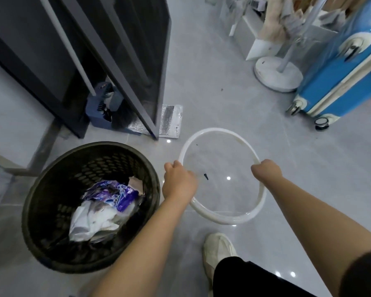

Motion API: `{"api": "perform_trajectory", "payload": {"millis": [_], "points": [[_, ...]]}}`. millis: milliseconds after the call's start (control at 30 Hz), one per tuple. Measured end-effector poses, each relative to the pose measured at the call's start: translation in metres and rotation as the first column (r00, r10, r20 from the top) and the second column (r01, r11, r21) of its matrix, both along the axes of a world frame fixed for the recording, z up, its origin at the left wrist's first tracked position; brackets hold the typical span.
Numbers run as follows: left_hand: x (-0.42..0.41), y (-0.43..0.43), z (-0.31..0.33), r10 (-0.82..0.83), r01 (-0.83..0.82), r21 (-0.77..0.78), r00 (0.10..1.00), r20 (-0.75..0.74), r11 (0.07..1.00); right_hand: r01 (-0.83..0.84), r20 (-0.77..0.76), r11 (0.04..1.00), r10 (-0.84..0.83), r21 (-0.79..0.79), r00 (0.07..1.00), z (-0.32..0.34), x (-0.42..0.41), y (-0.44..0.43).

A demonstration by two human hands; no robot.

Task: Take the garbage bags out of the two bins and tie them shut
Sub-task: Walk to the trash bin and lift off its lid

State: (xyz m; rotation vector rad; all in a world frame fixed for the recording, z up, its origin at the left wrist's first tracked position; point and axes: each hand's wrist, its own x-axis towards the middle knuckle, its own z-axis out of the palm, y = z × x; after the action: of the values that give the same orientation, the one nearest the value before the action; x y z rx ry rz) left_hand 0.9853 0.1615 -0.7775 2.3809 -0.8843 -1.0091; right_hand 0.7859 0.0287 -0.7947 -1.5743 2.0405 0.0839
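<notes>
Both hands, left hand (178, 181) and right hand (266, 170), clench one white ring (221, 219) just right of one black bin (41, 189) holding one garbage bag (92, 221).

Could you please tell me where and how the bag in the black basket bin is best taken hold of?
Probably at the bag's top edge, from above: the black bin is deep and open-topped, and the rubbish lies low inside. I cannot make out the bag's edge. Both hands have a grip on the white ring.
</notes>
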Motion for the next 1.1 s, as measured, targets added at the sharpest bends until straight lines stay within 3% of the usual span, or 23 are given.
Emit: {"api": "perform_trajectory", "payload": {"millis": [133,400,633,767,933,1100], "points": [[-0.001,-0.009,-0.057,0.222,-0.208,0.083,0.948,-0.228,0.975,-0.003,0.023,0.998,0.001,0.07,1.0,-0.033,-0.001,-0.006],[-0.004,-0.007,-0.146,0.516,-0.537,0.075,0.749,-0.415,0.84,-0.036,0.182,0.998,0.025,0.057,0.983,-0.118,0.007,-0.012],[-0.012,0.002,-0.184,0.546,-0.63,-0.006,0.679,-0.491,0.777,0.102,0.359,0.975,-0.17,0.199,0.918,-0.16,-0.014,-0.008],[-0.016,0.005,-0.191,0.539,-0.671,-0.017,0.609,-0.582,0.741,0.108,0.404,0.971,-0.188,0.213,0.895,-0.166,-0.022,-0.006],[-0.014,0.011,-0.207,0.505,-0.649,0.04,0.551,-0.664,0.76,0.092,0.419,0.954,-0.211,0.285,0.883,-0.156,-0.02,-0.001],[-0.019,0.022,-0.186,0.5,-0.678,0.017,0.525,-0.689,0.735,-0.02,0.466,0.965,-0.109,0.262,0.878,-0.133,-0.005,0.008]]}}
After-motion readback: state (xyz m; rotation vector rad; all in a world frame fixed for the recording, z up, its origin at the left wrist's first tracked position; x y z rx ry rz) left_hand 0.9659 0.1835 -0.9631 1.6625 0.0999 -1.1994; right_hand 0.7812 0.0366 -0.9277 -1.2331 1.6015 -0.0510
